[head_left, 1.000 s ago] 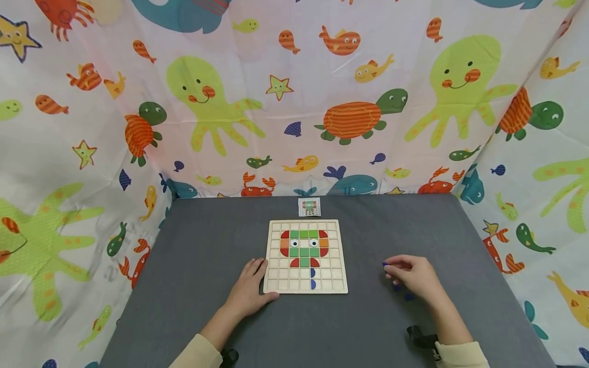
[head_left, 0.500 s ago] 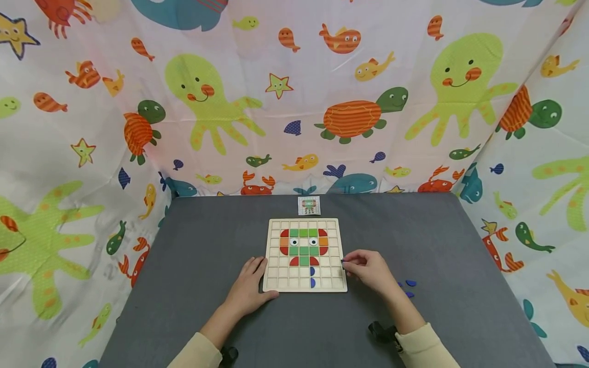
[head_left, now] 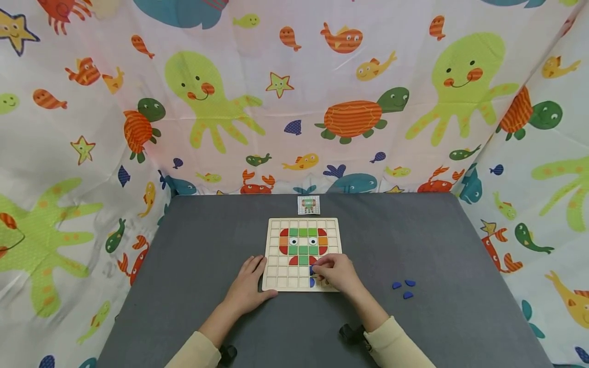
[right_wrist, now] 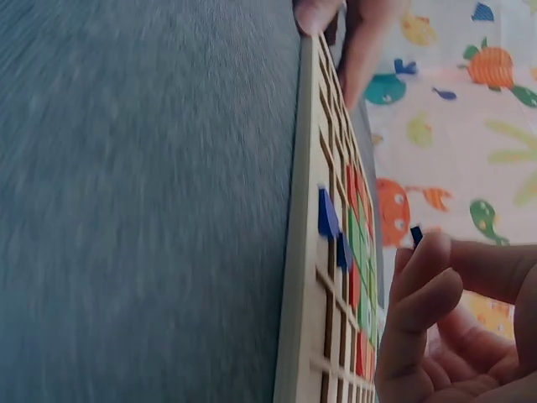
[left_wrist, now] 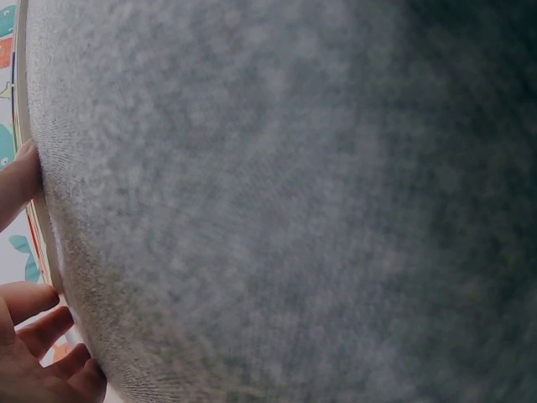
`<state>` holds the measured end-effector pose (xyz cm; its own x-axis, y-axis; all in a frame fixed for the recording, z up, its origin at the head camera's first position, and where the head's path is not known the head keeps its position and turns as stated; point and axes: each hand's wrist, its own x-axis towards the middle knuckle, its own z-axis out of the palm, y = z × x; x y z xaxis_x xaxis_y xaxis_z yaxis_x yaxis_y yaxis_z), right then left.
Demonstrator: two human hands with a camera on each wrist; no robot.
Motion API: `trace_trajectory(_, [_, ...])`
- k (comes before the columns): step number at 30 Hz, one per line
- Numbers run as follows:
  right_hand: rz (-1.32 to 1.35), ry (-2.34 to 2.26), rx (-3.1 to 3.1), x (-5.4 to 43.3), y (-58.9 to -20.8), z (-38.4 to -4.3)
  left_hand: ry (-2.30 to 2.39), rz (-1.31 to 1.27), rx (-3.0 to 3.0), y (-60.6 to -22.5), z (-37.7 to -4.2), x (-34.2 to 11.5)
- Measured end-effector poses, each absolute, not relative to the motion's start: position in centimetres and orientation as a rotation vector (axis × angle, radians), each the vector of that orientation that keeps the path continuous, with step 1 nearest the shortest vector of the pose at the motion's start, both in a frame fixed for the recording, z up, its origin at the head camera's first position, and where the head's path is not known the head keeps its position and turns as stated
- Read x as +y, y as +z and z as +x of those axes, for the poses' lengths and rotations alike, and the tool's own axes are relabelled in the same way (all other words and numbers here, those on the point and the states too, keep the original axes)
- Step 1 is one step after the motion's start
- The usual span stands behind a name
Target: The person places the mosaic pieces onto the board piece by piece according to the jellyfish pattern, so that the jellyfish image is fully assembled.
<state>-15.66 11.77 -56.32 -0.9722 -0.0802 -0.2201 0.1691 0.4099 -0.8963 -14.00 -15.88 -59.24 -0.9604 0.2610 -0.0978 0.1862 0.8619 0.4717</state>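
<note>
A pale wooden grid board (head_left: 276,273) lies on the grey table, with red, orange and green tiles and two eye tiles forming a pattern. My left hand (head_left: 246,283) rests against its left side, fingers along the edge and thumb at the near corner. Over the lower middle of the board, my right hand (head_left: 339,272) pinches a small blue tile (right_wrist: 416,234), mostly hidden by the fingertips. Below the pattern, a blue half-round tile (head_left: 312,282) sits in the grid; another blue tile shows just above it, partly covered by the right hand.
To the right of the board lie three loose blue tiles (head_left: 408,295) on the grey cloth (head_left: 221,230). A small printed card (head_left: 309,205) with a similar pattern lies behind the board. A sea-animal curtain (head_left: 294,61) surrounds the table's back and sides.
My right hand has moved left from the loose blue tiles to above the board, carrying one blue tile. The left hand has stayed at the board's edge.
</note>
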Motion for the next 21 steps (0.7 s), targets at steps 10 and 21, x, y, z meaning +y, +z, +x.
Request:
trace_trajectory(10, [0.037,-1.465,2.639,8.5,-56.7,-15.8,0.675,0.342,2.899,-59.6,-14.1,-15.9])
trace_trajectory(21, [0.003,-1.192,2.897,6.7,-57.0,-15.6,0.685,0.342,2.894,-59.4,-14.0,-15.9])
